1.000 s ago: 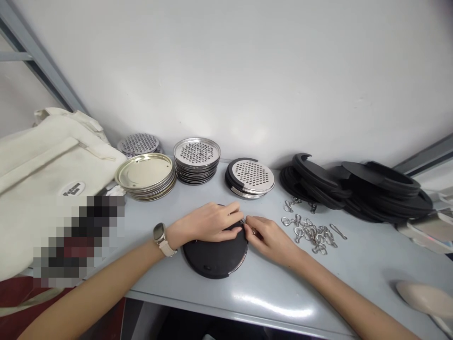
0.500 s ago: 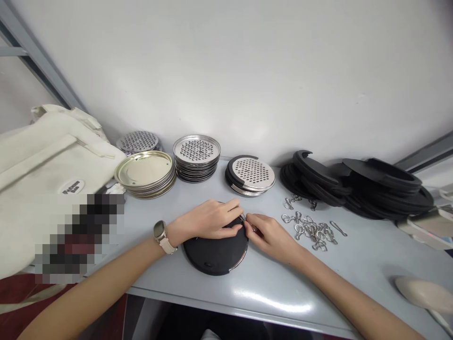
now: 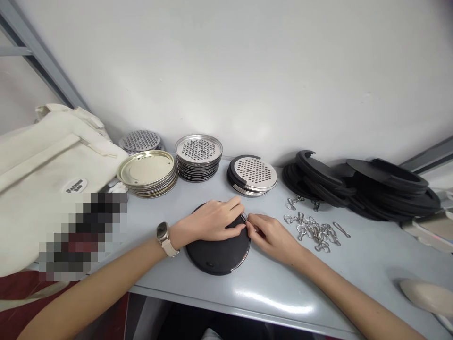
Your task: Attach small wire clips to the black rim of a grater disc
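A black round disc (image 3: 217, 255) lies on the table in front of me, a strip of bright metal rim showing at its lower right. My left hand (image 3: 217, 219) rests across its upper part, steadying it, with fingers and thumb at the right-hand edge. Just there, my right hand (image 3: 267, 233) pinches a small metal wire clip (image 3: 244, 217); its lower end is hidden by the fingertips. Right of that hand, several similar wire clips (image 3: 313, 230) lie in a loose pile, and one longer clip (image 3: 341, 229) lies apart.
Along the wall stand stacks of gold-coloured lids (image 3: 146, 169), grater discs (image 3: 198, 151), a black-edged perforated disc (image 3: 256, 173) and black round parts (image 3: 382, 189). A cream bag (image 3: 53, 184) sits at left. A beige object (image 3: 426, 295) lies at the right front.
The view shifts slightly, moving everything a little rightward. The wire clip shows more between my hands; both hands stay at the disc's edge.
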Demonstrator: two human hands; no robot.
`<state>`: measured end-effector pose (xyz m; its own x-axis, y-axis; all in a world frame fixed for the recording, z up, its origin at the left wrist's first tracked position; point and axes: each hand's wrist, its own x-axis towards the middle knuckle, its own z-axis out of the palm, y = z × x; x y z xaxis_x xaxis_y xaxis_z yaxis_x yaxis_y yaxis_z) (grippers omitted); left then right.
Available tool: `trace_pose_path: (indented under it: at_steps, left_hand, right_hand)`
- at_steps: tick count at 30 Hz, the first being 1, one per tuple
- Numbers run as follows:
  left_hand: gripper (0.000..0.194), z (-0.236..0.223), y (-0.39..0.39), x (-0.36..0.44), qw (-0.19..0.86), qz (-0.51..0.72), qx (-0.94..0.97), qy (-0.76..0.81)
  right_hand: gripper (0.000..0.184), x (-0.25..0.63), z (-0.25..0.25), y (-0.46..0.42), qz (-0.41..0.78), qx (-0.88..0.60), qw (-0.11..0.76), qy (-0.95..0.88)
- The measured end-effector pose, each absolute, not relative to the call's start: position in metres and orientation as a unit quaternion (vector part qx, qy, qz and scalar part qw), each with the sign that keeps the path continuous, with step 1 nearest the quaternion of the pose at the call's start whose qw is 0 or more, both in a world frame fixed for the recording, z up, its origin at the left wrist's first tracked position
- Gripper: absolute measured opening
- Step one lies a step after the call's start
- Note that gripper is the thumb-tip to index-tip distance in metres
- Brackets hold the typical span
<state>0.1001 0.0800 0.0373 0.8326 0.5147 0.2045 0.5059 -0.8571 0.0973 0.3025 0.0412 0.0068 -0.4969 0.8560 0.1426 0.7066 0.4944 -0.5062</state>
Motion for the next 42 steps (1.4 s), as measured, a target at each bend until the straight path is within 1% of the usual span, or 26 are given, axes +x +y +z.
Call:
trace_pose_path:
  at_steps: [9,31,42]
  left_hand:
    - [0.021,0.0350,0.0818,0.0985,0.019,0.119,0.963,0.242]
    - [0.020,0.0345,0.0824,0.0982,0.029,0.124,0.963,0.237]
    - [0.020,0.0346,0.0816,0.0982,0.034,0.125,0.966,0.225]
  right_hand:
    - [0.025,0.3035,0.0067,0.0409,0.199,-0.459,0.186,-0.846]
    - [0.026,0.3027,0.0043,0.0416,0.201,-0.463,0.186,-0.843]
    - [0.026,0.3022,0.0053,0.0397,0.195,-0.455,0.204,-0.844]
